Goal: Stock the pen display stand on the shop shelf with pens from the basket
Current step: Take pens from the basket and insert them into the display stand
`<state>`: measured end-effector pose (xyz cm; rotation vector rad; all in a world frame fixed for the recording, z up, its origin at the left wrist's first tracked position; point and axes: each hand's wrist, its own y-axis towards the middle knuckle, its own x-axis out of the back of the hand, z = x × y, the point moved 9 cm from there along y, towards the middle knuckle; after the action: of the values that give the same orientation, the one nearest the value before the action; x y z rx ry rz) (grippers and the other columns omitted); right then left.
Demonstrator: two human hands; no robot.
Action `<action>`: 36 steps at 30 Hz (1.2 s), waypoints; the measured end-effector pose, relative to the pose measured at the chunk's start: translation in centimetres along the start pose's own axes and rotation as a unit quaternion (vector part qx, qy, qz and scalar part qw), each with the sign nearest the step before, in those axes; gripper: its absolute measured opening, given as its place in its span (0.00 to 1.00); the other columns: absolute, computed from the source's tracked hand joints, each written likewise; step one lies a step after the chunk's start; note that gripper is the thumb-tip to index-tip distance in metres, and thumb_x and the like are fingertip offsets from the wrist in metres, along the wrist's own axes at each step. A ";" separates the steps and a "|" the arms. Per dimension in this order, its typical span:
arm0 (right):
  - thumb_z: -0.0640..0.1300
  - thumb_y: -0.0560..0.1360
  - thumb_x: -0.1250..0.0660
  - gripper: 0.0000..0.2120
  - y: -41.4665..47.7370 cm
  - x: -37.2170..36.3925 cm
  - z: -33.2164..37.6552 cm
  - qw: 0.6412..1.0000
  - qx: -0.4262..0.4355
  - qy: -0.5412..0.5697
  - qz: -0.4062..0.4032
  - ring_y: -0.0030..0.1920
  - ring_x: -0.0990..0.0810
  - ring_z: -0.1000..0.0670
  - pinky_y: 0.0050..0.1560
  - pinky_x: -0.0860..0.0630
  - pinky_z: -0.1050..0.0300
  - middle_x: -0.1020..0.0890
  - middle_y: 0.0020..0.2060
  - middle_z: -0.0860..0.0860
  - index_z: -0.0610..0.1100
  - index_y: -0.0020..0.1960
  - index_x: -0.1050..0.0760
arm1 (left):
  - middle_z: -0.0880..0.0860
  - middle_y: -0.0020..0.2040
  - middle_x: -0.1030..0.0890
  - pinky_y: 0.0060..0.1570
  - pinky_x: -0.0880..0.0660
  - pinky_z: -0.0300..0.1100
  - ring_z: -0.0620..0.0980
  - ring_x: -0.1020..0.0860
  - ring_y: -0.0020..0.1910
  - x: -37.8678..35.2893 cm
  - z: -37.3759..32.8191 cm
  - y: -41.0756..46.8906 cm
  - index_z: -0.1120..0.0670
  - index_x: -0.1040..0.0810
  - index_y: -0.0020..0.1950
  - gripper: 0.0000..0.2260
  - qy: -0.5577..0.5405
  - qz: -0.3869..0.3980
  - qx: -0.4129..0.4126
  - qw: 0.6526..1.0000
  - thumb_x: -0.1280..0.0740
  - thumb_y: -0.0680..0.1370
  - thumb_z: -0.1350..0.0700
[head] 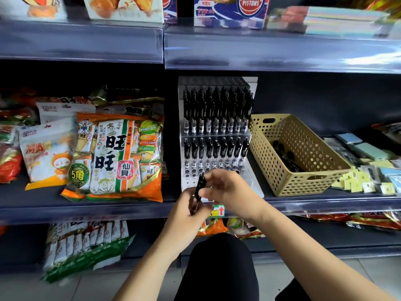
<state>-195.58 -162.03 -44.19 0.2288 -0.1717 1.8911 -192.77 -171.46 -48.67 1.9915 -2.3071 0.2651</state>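
A clear stepped pen display stand (251, 187) sits on the middle shelf, its upper rows filled with black pens (217, 114); some front holes are open. To its right a tan perforated basket (303, 177) holds a few black pens (286, 157). In front of the stand's lower edge, my left hand (184, 220) grips a black pen (198, 192) by its lower part. My right hand (225, 187) pinches the same pen near its upper part.
Orange and white snack bags (121, 157) lie left of the stand. Sticky notes and small stationery (366, 170) are spread right of the basket. A shelf edge (282, 53) hangs above, and more snack packs (86, 244) fill the shelf below.
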 end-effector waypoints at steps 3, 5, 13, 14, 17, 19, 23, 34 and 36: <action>0.35 0.73 0.31 0.06 0.1 2.1 0.5 0.997 0.005 0.023 -0.080 0.33 0.24 0.54 0.36 0.25 0.63 0.21 0.33 0.52 0.43 0.42 0.26 | 0.43 0.49 0.20 0.49 0.27 0.31 0.38 0.22 0.50 1.2 0.0 -0.1 0.42 0.26 0.49 0.05 0.008 -0.037 -0.021 0.999 0.33 0.76 0.52; 0.36 0.72 0.30 0.05 0.2 2.6 0.3 0.994 -0.004 0.048 -0.103 0.31 0.22 0.54 0.37 0.23 0.62 0.20 0.30 0.51 0.41 0.41 0.26 | 0.41 0.48 0.20 0.43 0.29 0.25 0.34 0.23 0.49 2.0 -0.1 0.0 0.41 0.25 0.47 0.05 0.015 -0.059 -0.031 0.998 0.34 0.77 0.53; 0.39 0.73 0.31 0.05 1.5 2.6 2.8 0.990 0.016 -0.001 -0.143 0.32 0.19 0.52 0.37 0.19 0.59 0.18 0.33 0.44 0.37 0.42 0.23 | 0.37 0.50 0.22 0.42 0.32 0.19 0.30 0.26 0.49 4.8 0.9 0.4 0.44 0.24 0.54 0.06 0.007 -0.119 -0.035 0.992 0.36 0.78 0.52; 0.40 0.73 0.31 0.05 1.8 3.4 3.8 0.984 0.032 -0.023 -0.174 0.32 0.18 0.52 0.39 0.19 0.57 0.17 0.34 0.43 0.38 0.42 0.23 | 0.38 0.52 0.23 0.42 0.32 0.20 0.30 0.27 0.49 5.1 1.4 0.5 0.46 0.25 0.58 0.09 0.013 -0.122 -0.027 0.992 0.37 0.79 0.52; 0.43 0.75 0.32 0.04 2.6 5.2 6.1 0.957 0.078 -0.112 -0.256 0.37 0.17 0.50 0.41 0.18 0.52 0.17 0.35 0.47 0.45 0.42 0.24 | 0.45 0.58 0.23 0.46 0.33 0.26 0.36 0.27 0.53 6.1 2.9 1.2 0.50 0.26 0.63 0.13 0.063 -0.135 -0.016 0.989 0.37 0.79 0.54; 0.44 0.75 0.32 0.05 3.4 5.2 6.9 0.944 0.094 -0.156 -0.274 0.39 0.17 0.47 0.41 0.19 0.50 0.18 0.36 0.47 0.44 0.42 0.24 | 0.48 0.61 0.23 0.52 0.32 0.33 0.40 0.28 0.55 6.5 3.6 1.7 0.52 0.25 0.64 0.14 0.092 -0.147 -0.014 0.985 0.36 0.78 0.54; 0.45 0.75 0.32 0.07 4.8 4.1 7.0 0.932 0.108 -0.209 -0.276 0.37 0.19 0.48 0.40 0.21 0.51 0.19 0.34 0.49 0.41 0.43 0.23 | 0.50 0.60 0.22 0.52 0.32 0.36 0.42 0.27 0.54 6.6 3.0 2.6 0.53 0.25 0.64 0.15 0.164 -0.163 -0.037 0.972 0.35 0.78 0.53; 0.44 0.75 0.32 0.09 6.4 2.4 4.1 0.927 0.074 -0.276 -0.244 0.31 0.23 0.47 0.35 0.26 0.55 0.19 0.32 0.45 0.38 0.41 0.23 | 0.48 0.53 0.17 0.39 0.28 0.36 0.48 0.20 0.47 6.8 0.3 3.7 0.50 0.19 0.59 0.13 0.308 -0.203 -0.098 0.924 0.33 0.76 0.49; 0.45 0.74 0.32 0.09 6.7 2.1 3.4 0.925 0.065 -0.293 -0.233 0.31 0.24 0.47 0.35 0.27 0.56 0.20 0.32 0.46 0.39 0.40 0.23 | 0.48 0.52 0.16 0.38 0.28 0.37 0.48 0.20 0.46 6.8 0.2 3.7 0.50 0.18 0.57 0.11 0.319 -0.203 -0.103 0.920 0.33 0.77 0.50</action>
<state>-202.31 -163.05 -40.42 0.8513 -0.3611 1.3148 -197.45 -177.60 -47.95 1.8520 -1.4331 0.5185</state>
